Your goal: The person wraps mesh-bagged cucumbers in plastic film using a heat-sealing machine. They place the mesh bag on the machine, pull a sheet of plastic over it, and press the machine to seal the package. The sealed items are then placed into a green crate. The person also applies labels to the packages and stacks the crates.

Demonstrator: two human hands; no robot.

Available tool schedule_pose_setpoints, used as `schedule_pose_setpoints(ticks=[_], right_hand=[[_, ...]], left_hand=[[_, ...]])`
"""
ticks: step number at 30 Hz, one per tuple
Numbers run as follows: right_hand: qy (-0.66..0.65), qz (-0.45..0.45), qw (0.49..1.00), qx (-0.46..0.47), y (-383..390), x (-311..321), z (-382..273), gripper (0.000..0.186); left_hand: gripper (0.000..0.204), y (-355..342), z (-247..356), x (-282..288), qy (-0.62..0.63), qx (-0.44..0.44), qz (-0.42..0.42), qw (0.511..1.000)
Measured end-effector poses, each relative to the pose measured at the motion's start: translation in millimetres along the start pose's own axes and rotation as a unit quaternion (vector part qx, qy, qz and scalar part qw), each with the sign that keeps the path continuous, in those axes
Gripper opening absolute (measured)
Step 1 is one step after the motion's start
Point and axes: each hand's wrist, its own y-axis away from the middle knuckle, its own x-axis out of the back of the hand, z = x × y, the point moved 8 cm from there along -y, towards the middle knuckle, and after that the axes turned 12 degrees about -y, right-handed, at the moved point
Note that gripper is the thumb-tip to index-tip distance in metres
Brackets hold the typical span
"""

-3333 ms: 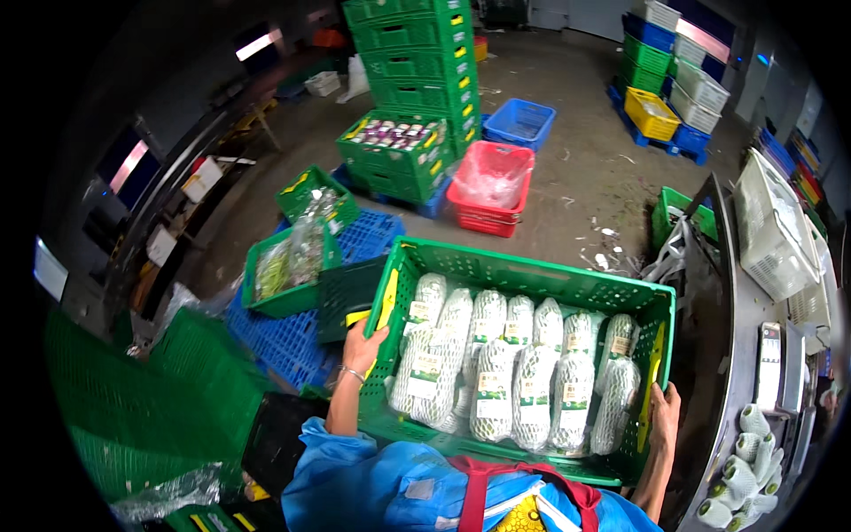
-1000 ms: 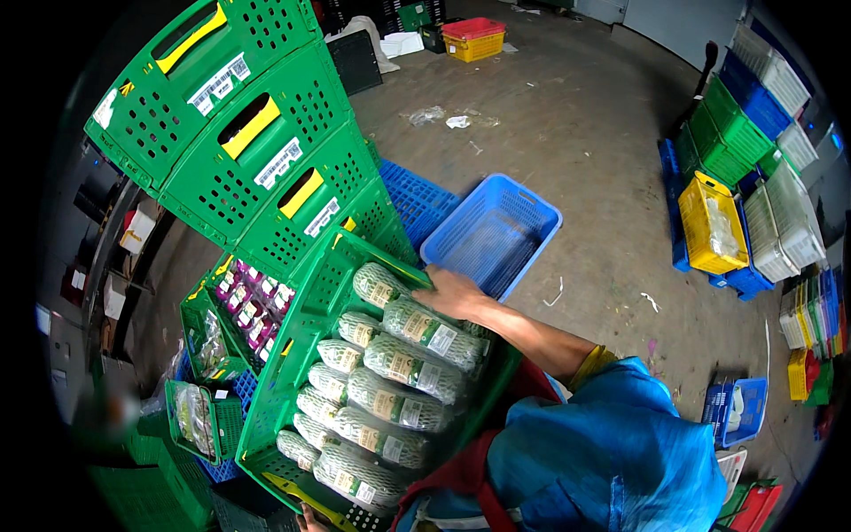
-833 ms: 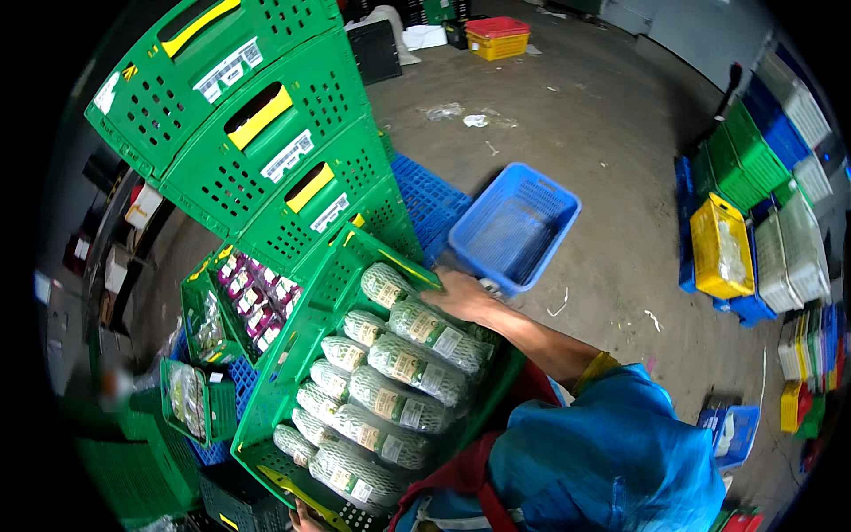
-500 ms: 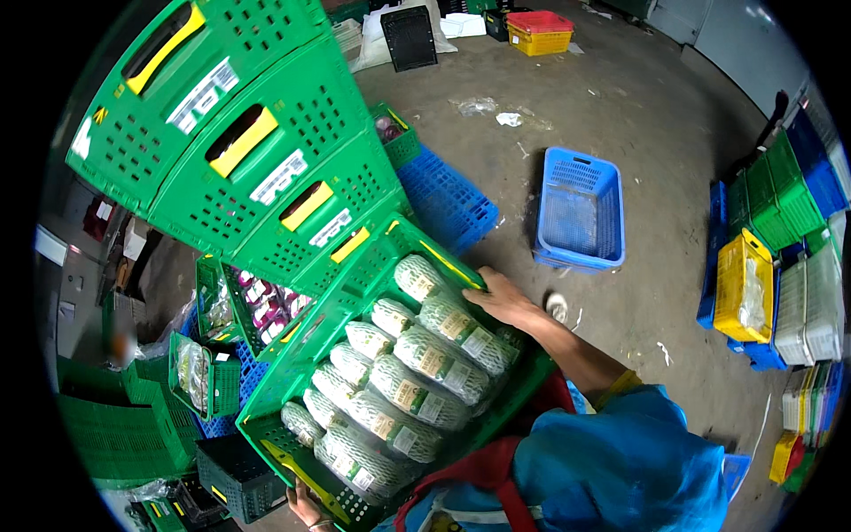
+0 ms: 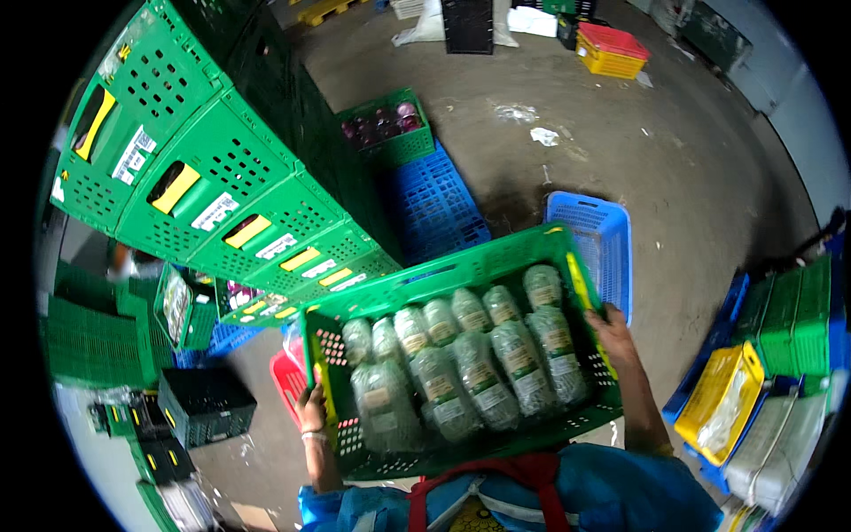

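Observation:
Held level in front of my body is a green perforated crate (image 5: 425, 285) with yellow handles at its ends. My left hand (image 5: 312, 410) grips the left end by its yellow handle. At the opposite end, my right hand (image 5: 610, 330) is closed round the rim near the other handle. Inside lie several wrapped produce packs (image 5: 483, 386) in pale foam netting with labels, set in two rows; the netting hides what they contain. A tall stack of green crates (image 5: 199, 177) with yellow handles rises just beyond the crate, to the left.
A blue pallet (image 5: 434, 199) lies behind the stack, with a green crate of purple produce (image 5: 386, 133) on it. An empty blue basket (image 5: 603, 235) stands on the floor to the right. Black crates (image 5: 206, 406) sit at the left; yellow and green crates (image 5: 722, 399) line the right side.
The crate in my hands has swung away from the stack and levelled out, turning with my body to the right. My left hand has come further into view. Both hands keep their hold.

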Motion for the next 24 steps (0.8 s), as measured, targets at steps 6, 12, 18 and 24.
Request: schedule_pose_setpoints(ticks=[6,12,18,24], right_hand=[[0.115,0.128,0.982,-0.075,-45.6,123.6,-2.7,0.023],[0.113,0.178,0.975,-0.073,-108.9,167.6,-24.7,0.021],[0.114,0.169,0.974,-0.099,-218.7,185.5,-11.7,0.017],[0.166,0.095,0.979,-0.076,-367.4,164.6,-19.4,0.022]], left_hand=[[0.03,4.3,64.3,-138.4,0.058,-0.019,-0.07,0.996],[0.043,-19.1,114.8,-223.0,0.081,-0.017,-0.122,0.989],[0.053,-79.7,144.0,-277.5,0.107,-0.054,-0.122,0.985],[0.051,-97.3,148.0,-304.3,0.143,0.02,-0.08,0.986]])
